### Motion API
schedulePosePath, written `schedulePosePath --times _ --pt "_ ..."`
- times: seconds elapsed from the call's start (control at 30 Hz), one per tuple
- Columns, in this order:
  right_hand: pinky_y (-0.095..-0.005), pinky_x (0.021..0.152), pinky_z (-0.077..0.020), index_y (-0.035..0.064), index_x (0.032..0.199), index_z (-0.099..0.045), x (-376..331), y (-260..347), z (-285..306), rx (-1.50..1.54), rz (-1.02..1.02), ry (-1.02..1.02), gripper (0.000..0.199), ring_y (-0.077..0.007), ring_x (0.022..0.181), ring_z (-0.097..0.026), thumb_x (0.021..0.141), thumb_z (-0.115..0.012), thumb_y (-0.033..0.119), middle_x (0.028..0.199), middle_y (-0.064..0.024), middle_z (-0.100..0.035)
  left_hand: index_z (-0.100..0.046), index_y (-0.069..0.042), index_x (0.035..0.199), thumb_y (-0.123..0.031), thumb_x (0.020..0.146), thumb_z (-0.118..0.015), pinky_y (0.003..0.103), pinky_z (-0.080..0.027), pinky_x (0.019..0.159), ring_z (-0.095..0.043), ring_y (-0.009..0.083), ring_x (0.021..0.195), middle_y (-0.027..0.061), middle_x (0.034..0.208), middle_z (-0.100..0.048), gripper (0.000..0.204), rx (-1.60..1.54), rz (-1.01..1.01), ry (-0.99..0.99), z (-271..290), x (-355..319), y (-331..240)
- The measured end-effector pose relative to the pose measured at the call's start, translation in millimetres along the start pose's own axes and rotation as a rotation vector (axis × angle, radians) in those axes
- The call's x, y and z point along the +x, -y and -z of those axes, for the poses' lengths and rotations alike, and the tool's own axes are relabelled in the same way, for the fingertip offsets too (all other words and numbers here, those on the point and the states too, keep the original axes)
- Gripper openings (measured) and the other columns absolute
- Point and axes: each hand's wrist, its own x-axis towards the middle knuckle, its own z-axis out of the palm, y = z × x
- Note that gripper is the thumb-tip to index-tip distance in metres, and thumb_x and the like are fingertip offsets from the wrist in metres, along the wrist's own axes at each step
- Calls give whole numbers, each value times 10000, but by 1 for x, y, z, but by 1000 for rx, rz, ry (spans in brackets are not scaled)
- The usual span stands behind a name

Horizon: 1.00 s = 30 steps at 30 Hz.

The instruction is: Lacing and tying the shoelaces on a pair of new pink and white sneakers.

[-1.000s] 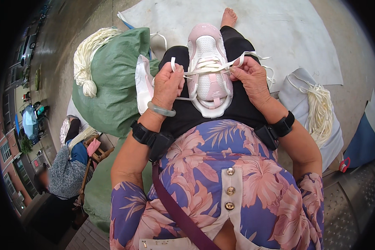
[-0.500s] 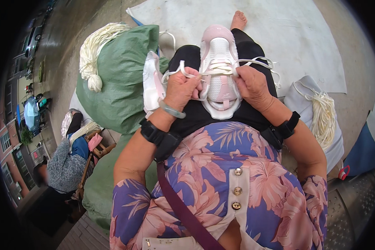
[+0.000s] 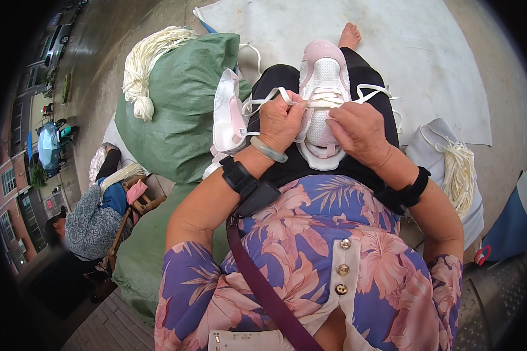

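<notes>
Seated person seen from above, a pink and white shoe (image 3: 325, 102) lying on the lap, toe pointing away, between the two hands. The left hand (image 3: 281, 123) covers the shoe's left edge, its fingers (image 3: 295, 108) pinched together on a white lace (image 3: 269, 96) that loops out to the left; the lower part of that side of the shoe is hidden under the palm. The right hand (image 3: 360, 131) rests on the shoe's right edge, fingers closed on the lacing at the eyelets; exactly which strand they grip is hard to make out. More lace trails off to the right across the black trouser leg. A pale green bangle (image 3: 268, 151) circles the left wrist, and black straps sit on both forearms.

A second shoe (image 3: 228, 114) of the same colours stands on its side just beside the left hand, leaning against a green sack (image 3: 175, 111). The sack is bulging and its contents cannot be seen; a hank of cream cord (image 3: 149, 61) lies across its top. To the right, a grey bag (image 3: 445, 152) lies on the floor with a bundle of white laces (image 3: 459, 175) resting on it, partly cut off behind the right forearm.

A bare foot (image 3: 350, 36) shows beyond the shoe's toe, on a pale mat (image 3: 427, 52). At lower left another person (image 3: 93, 216) sits bent over, largely in shadow.
</notes>
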Motion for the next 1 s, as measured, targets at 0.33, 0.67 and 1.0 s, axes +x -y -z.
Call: schedulePosePath --times 0.33,0.67,1.0 --pt "-387 562 -472 68 763 -601 12 10 -26 -178 -365 372 131 -292 630 -610 765 -555 190 656 -131 -605 -609 -29 761 -85 789 -600 233 -412 486 -547 101 530 41 615 -577 63 201 -320 -36 -8 4 4" --pt "-347 603 -454 109 799 -593 -3 10 -37 154 -496 73 76 -262 710 -595 748 -589 166 752 -73 -596 -544 -38 734 -125 830 -557 217 -369 432 -443 48 467 -3 585 -548 130 -75 -34 72 -5 12 20" --pt "-364 581 -451 79 782 -513 0 -6 -29 -220 -267 269 68 -274 667 -583 746 -536 132 733 -104 -566 -606 -38 808 -203 806 -603 251 -397 405 -534 149 453 74 614 -592 165 -517 352 93 -13 14 4"
